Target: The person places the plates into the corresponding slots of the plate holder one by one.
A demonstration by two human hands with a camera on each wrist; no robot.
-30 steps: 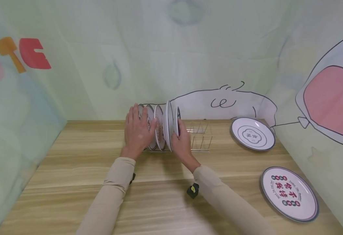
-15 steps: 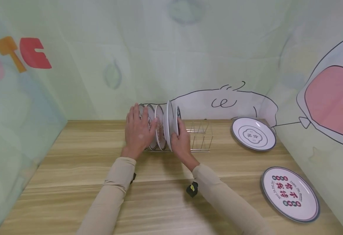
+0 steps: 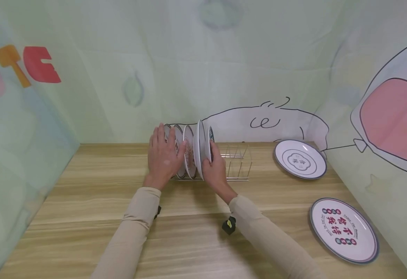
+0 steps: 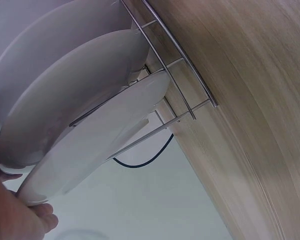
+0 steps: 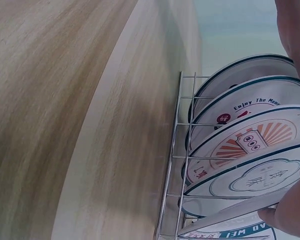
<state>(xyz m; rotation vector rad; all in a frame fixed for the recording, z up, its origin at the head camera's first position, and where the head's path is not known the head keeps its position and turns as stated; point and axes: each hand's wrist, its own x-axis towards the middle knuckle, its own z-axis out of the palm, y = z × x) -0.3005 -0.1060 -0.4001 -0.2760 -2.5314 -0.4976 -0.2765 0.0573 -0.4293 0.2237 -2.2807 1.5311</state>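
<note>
Several patterned plates stand on edge in a wire dish rack (image 3: pixel 239 179). My right hand (image 3: pixel 215 166) pinches the rightmost plate (image 3: pixel 212 135), its thumb on the left side. Just left of it stands a taller-looking white plate (image 3: pixel 198 149), then a plate with an orange ray pattern (image 5: pixel 280 132). My left hand (image 3: pixel 165 159) rests with extended fingers against the leftmost plates, partly covering them. In the left wrist view its fingertips (image 4: pixel 49 220) reach past the rim of a white plate (image 4: pixel 97 140).
Two plates lie face up on the wooden table (image 3: pixel 95 217) at the right: a white plate with a dark rim (image 3: pixel 315 162) at the back, and a larger one with red characters (image 3: pixel 365 240) nearer. A printed cloth (image 3: pixel 102 77) hangs behind. Vacant slots show at the rack's right end.
</note>
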